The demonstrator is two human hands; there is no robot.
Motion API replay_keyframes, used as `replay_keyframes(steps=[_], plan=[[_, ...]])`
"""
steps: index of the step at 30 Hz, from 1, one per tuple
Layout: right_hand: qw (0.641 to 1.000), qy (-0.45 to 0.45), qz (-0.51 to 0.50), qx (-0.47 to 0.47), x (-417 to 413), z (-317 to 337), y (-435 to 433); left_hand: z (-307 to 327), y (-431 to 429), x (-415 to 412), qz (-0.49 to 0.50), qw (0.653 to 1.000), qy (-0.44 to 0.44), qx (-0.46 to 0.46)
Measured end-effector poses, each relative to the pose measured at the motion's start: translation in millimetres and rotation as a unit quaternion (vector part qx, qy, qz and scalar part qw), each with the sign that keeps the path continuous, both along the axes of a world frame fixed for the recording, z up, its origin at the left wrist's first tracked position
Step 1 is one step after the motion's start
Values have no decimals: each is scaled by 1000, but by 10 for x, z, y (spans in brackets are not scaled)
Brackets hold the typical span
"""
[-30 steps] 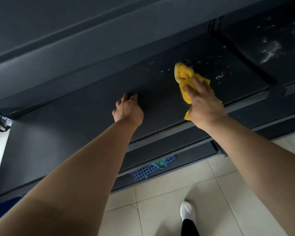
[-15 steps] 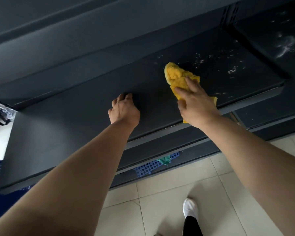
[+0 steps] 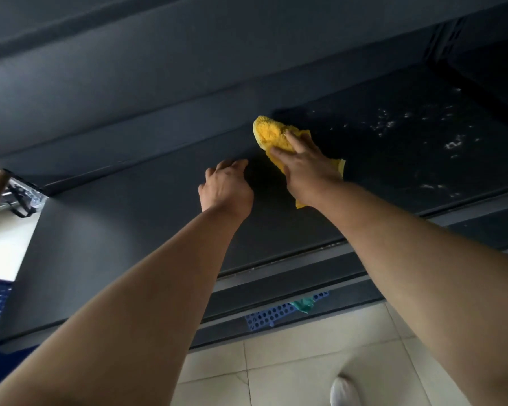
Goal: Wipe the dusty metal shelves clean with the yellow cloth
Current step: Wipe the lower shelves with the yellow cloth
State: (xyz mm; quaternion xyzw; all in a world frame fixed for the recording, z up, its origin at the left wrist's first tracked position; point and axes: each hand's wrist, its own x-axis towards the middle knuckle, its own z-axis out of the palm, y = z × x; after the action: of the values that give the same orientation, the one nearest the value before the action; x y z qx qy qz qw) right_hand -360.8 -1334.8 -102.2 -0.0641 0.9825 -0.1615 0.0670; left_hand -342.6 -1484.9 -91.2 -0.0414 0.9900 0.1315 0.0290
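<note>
Right hand [image 3: 308,168] presses the crumpled yellow terry cloth [image 3: 272,134] with straight fingers onto the dark grey metal shelf [image 3: 129,224], left hand [image 3: 225,187] loosely curled and empty just beside it, white dust specks [image 3: 452,145] to the cloth's right, blue perforated plastic crate [image 3: 276,313] with green rag [image 3: 304,304] below.

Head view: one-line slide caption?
Right hand presses the yellow cloth on the dark metal shelf, white dust specks to its right; left hand rests on the shelf beside it.
</note>
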Motion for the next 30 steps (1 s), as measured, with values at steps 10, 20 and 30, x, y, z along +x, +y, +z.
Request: replay_keyframes(steps=[10,20,30], plan=[[997,-21,-70,31,-574,67,219,15,343,-283,-36,999,-2,16],[986,-14,-153,71,-582,121,1304,83,971,-376,-46,997,-54,-6],[979,-3,-193,61,-342,149,1976,158,1388,-360,-47,998,-48,-15]])
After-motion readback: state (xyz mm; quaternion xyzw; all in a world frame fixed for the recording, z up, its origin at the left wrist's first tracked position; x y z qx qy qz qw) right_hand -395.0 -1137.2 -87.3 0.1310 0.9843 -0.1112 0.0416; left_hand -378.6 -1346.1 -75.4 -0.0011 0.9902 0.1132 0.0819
